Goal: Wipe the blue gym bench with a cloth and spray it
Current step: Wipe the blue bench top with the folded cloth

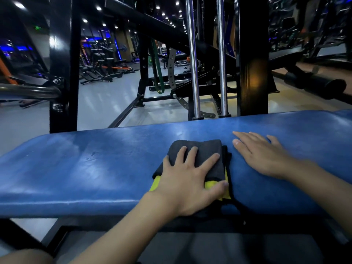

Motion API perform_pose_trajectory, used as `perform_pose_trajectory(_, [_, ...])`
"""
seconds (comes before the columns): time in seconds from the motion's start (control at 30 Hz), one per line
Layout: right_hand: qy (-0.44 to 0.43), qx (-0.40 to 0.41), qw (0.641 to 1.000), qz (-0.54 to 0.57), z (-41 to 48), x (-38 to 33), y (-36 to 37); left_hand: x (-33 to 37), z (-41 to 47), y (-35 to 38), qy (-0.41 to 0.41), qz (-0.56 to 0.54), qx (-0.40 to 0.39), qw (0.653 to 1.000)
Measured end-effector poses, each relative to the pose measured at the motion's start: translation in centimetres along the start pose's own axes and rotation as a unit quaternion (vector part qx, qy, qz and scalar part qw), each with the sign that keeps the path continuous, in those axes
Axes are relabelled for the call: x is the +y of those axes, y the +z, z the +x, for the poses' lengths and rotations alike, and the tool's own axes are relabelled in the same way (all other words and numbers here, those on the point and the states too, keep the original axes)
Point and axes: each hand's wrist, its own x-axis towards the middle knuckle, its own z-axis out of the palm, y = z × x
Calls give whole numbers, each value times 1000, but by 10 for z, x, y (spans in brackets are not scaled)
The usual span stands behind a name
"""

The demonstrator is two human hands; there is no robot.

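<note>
The blue gym bench point(95, 168) runs across the view, and its soft padded top is the tabletop here. A dark grey cloth point(198, 151) with a yellow side lies folded on it, near the middle and close to the front edge. The left hand point(188, 180) lies on top of the cloth. Its grip is wide open: the fingers are spread flat and push down, and the thumb rests by the yellow edge, so it presses the cloth and does not squeeze it. The right hand point(264, 155) lies just beside the cloth on the bare tabletop, its grip open and flat too, holding nothing. The step now looks like wiping. To do it well, I think the left hand should push down evenly and slide the cloth in long straight lines from one end to the other, so no part gets missed. The far edge and the rounded front edge need a pass too. The right hand should move aside so its spot gets wiped. No spray bottle is in sight, so I cannot tell where it is.
</note>
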Motion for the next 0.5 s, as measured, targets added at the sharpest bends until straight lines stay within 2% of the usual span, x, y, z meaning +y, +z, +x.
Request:
perform_pose_trajectory(0.2, [-11,4,999,-33,1,-1,-3,8,-8,-2,-27,-29,3,999])
perform_pose_trajectory(0.37, [-15,32,999,21,11,-9,-14,2,19,4,-31,-30,21,999])
perform_pose_trajectory(0.5, [-7,-15,1000,22,13,-16,-5,-16,67,3,-39,-42,23,998])
